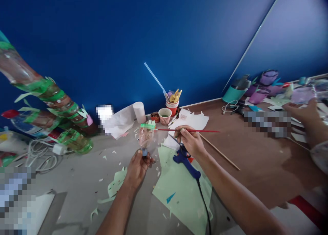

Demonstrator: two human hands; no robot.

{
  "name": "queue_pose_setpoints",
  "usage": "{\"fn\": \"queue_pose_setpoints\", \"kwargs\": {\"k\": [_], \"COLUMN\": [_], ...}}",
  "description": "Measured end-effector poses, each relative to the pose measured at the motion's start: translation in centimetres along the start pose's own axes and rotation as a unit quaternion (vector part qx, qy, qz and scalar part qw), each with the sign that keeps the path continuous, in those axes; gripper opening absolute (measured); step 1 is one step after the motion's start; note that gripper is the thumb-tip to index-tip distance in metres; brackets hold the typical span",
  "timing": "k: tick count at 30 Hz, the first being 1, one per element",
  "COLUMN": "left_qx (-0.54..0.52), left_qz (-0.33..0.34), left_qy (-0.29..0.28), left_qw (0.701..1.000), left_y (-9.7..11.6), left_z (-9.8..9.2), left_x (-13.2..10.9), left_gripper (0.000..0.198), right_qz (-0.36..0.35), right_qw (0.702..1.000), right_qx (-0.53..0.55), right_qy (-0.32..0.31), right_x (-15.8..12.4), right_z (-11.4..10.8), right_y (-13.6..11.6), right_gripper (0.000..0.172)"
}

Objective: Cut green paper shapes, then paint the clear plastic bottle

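Note:
My left hand (138, 168) is closed around the pale neck of a cut plastic bottle (145, 137), held upside down. The bottle has a green rim and a brownish, partly see-through body. In my right hand (189, 139) I pinch a thin paintbrush (208, 131) with a red handle, lying nearly level. Its tip points left and meets or overlaps the bottle just below the green rim; contact is hard to tell. A blue glue gun (188, 163) rests on light green paper (176, 190) below my right hand.
Near the wall stand a paper cup (165, 116), a red cup (172, 106) with plastic cutlery, and a white roll (139, 112). Joined bottle stems (61, 101) lean at left. A wooden stick (220, 153) lies right. Another person's hand (303, 113) reaches in at far right.

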State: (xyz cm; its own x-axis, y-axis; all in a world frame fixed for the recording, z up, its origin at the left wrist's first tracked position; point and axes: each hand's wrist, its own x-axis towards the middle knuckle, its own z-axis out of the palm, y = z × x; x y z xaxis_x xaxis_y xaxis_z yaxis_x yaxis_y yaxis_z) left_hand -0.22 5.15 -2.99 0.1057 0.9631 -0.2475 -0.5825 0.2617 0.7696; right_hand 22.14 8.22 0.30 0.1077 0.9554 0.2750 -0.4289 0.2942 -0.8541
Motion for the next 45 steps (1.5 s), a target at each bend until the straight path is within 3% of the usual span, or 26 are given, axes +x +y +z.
{"fn": "queue_pose_setpoints", "kwargs": {"k": [9, 26, 33, 42, 45], "left_qx": [0.006, 0.003, -0.018, -0.090, -0.082], "left_qz": [0.009, 0.004, -0.025, -0.087, -0.096], "left_qy": [0.001, 0.001, -0.020, -0.032, -0.047], "left_qw": [1.000, 1.000, 0.999, 0.992, 0.991], "left_y": [-0.1, 0.0, 0.3, 0.9, 1.0], "left_z": [-0.1, -0.1, -0.1, -0.6, -0.5], "left_x": [-0.1, -0.1, -0.2, -0.1, -0.2], "left_gripper": [0.028, 0.030, 0.029, 0.024, 0.025], "right_qz": [-0.012, -0.011, 0.000, 0.005, 0.008], "right_qw": [0.999, 0.999, 0.999, 0.999, 1.000], "right_qx": [-0.014, -0.029, -0.031, -0.033, -0.014], "right_qy": [0.027, 0.019, -0.005, 0.022, 0.000], "right_x": [-0.1, -0.1, -0.2, 0.0, -0.3], "right_z": [0.3, 0.0, 0.1, 0.0, 0.4], "right_y": [-0.2, 0.2, 0.4, 0.3, 0.2], "right_gripper": [0.016, 0.016, 0.018, 0.016, 0.019]}}
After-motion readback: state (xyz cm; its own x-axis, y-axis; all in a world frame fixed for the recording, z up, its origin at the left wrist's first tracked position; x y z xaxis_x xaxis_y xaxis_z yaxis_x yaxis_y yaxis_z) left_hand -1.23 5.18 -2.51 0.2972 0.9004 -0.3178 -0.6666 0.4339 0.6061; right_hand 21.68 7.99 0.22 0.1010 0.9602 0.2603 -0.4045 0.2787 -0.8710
